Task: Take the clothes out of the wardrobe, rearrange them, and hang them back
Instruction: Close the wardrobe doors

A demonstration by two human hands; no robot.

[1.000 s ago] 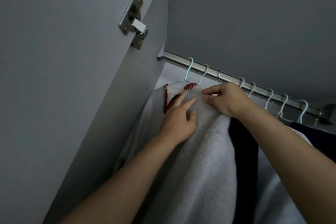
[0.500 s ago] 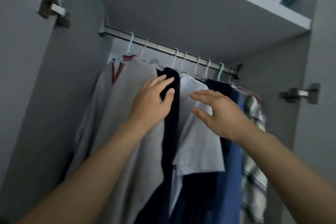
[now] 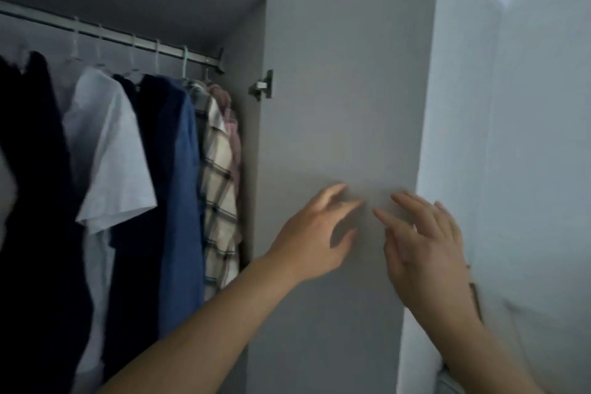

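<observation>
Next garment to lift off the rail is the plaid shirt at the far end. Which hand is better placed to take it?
Probably the left hand. It is open, holds nothing, and lies nearer the plaid shirt, which hangs just to its left. The right hand, also open, is farther along the wardrobe door.

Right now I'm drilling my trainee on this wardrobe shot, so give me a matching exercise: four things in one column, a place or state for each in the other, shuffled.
Things:
1. white T-shirt
2. plaid shirt
3. door hinge
4. hands: left hand, right hand

Places or states:
A. fixed at the inner edge of the grey door
B. open, fingers spread, in front of the door panel
C. hangs between dark garments on the rail
D. hangs near the rail's right end, beside the blue shirt

Pairs: 1-C, 2-D, 3-A, 4-B
</observation>
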